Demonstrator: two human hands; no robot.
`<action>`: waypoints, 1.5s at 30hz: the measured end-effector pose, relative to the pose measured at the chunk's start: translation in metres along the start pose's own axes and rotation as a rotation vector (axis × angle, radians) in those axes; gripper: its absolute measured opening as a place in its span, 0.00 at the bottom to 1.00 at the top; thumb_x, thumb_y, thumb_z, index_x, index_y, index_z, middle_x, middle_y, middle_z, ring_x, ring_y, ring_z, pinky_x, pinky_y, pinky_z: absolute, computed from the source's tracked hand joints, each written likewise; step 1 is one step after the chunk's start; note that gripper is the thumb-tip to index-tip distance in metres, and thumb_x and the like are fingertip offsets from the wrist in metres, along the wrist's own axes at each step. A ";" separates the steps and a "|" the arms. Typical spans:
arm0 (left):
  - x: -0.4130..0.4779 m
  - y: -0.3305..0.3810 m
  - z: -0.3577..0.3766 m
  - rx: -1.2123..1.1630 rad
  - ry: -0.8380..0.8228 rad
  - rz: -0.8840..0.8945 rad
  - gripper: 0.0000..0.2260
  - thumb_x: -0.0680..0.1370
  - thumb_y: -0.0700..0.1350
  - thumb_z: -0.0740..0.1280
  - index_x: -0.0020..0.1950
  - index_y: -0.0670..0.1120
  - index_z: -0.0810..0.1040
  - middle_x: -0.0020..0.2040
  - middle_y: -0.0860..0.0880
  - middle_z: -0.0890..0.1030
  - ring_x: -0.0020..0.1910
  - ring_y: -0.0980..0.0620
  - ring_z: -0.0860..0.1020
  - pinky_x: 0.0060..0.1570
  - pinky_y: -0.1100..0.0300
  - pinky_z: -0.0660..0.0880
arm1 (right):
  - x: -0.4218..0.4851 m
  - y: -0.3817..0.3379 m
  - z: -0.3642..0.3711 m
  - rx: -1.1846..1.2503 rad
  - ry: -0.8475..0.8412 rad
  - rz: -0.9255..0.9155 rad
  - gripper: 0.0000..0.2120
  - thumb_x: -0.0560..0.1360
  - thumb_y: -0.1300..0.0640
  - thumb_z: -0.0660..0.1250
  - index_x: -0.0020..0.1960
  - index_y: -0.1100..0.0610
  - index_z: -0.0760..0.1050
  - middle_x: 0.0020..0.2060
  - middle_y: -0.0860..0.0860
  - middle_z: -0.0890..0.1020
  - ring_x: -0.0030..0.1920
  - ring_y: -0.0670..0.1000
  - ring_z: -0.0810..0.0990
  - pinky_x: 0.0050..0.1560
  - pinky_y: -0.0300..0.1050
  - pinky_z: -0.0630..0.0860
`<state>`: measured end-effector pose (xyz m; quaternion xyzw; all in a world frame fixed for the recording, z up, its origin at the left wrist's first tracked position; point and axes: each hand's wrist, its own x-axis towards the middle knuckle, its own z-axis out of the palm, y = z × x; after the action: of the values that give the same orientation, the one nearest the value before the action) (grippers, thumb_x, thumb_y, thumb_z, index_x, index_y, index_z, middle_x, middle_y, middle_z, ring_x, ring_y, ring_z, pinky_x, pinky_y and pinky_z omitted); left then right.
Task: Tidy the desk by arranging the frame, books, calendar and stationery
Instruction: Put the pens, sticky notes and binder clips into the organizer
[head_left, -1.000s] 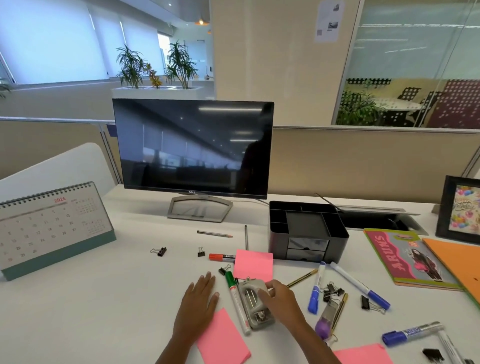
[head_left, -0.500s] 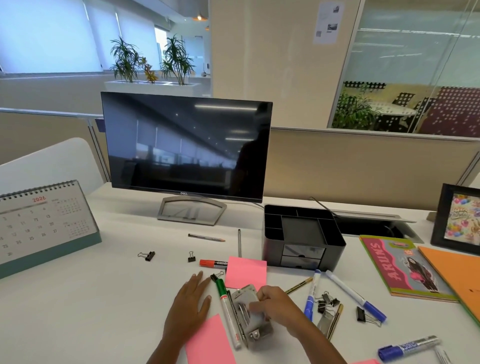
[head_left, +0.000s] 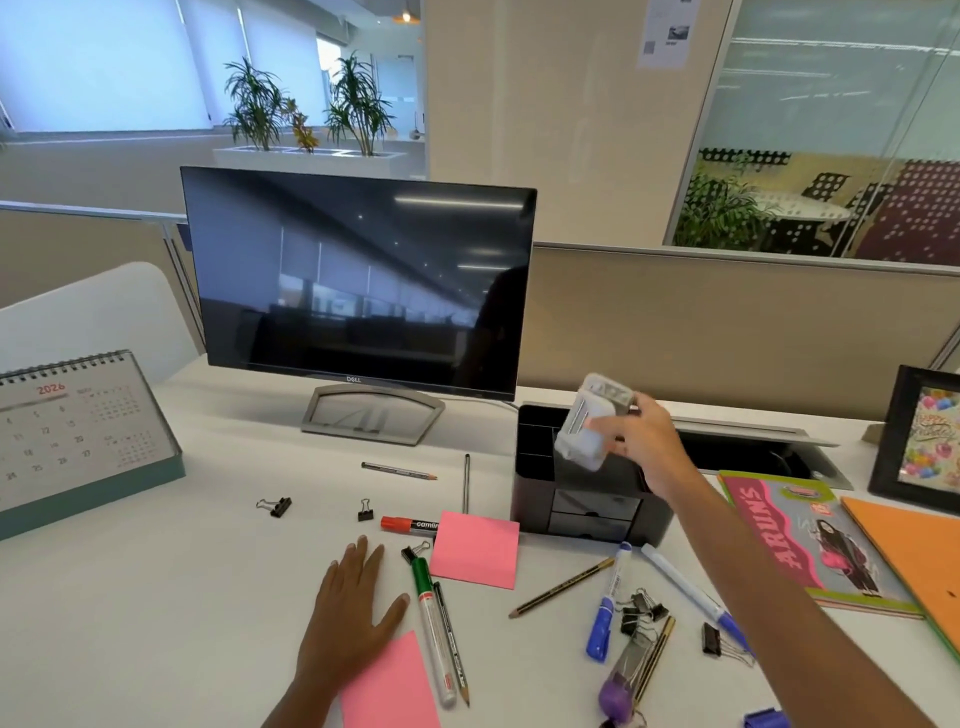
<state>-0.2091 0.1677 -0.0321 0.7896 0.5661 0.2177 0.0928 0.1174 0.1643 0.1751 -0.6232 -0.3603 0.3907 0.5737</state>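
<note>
My right hand (head_left: 644, 441) holds a grey hole punch (head_left: 589, 423) in the air, just above the black desk organiser (head_left: 587, 512). My left hand (head_left: 350, 608) lies flat on the white desk (head_left: 156, 597), fingers spread, beside a pink sticky pad (head_left: 389, 686). A desk calendar (head_left: 78, 436) stands at the far left. A black picture frame (head_left: 922, 434) stands at the far right, with a pink book (head_left: 810, 540) and an orange book (head_left: 919, 556) lying in front of it. Markers, pencils and binder clips are scattered near the front, among them a green marker (head_left: 431, 623).
A dark monitor (head_left: 358, 280) stands at the back centre. A second pink sticky pad (head_left: 475, 548) lies before the organiser. A blue marker (head_left: 605, 608), a white pen (head_left: 685, 590) and a purple object (head_left: 615, 693) lie at the front right. An open cable tray (head_left: 753, 452) sits behind the organiser.
My right hand lifted the hole punch off the desk and carried it up and right to above the organiser. The left hand stayed flat on the desk.
</note>
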 end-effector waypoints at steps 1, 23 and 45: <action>0.000 0.000 -0.001 0.010 -0.011 -0.003 0.55 0.61 0.77 0.30 0.74 0.44 0.58 0.76 0.45 0.53 0.75 0.49 0.51 0.61 0.76 0.26 | 0.010 -0.002 -0.002 -0.015 0.037 -0.035 0.20 0.67 0.70 0.70 0.55 0.57 0.70 0.50 0.56 0.78 0.51 0.57 0.78 0.50 0.52 0.78; -0.003 0.006 -0.011 0.033 -0.048 0.014 0.31 0.77 0.64 0.44 0.65 0.46 0.72 0.65 0.42 0.75 0.65 0.50 0.63 0.69 0.71 0.39 | 0.102 0.027 0.012 -0.405 -0.165 -0.221 0.23 0.65 0.73 0.70 0.52 0.55 0.66 0.50 0.53 0.76 0.48 0.53 0.75 0.50 0.47 0.72; -0.002 0.008 -0.012 0.002 -0.023 0.013 0.38 0.73 0.70 0.41 0.69 0.47 0.69 0.71 0.46 0.66 0.71 0.53 0.58 0.67 0.74 0.35 | 0.096 0.073 0.043 -1.126 0.037 -0.410 0.12 0.80 0.58 0.51 0.59 0.63 0.66 0.58 0.60 0.73 0.53 0.61 0.75 0.50 0.51 0.68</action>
<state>-0.2084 0.1619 -0.0192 0.7958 0.5602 0.2085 0.0974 0.1205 0.2633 0.0935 -0.7558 -0.6148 0.0100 0.2252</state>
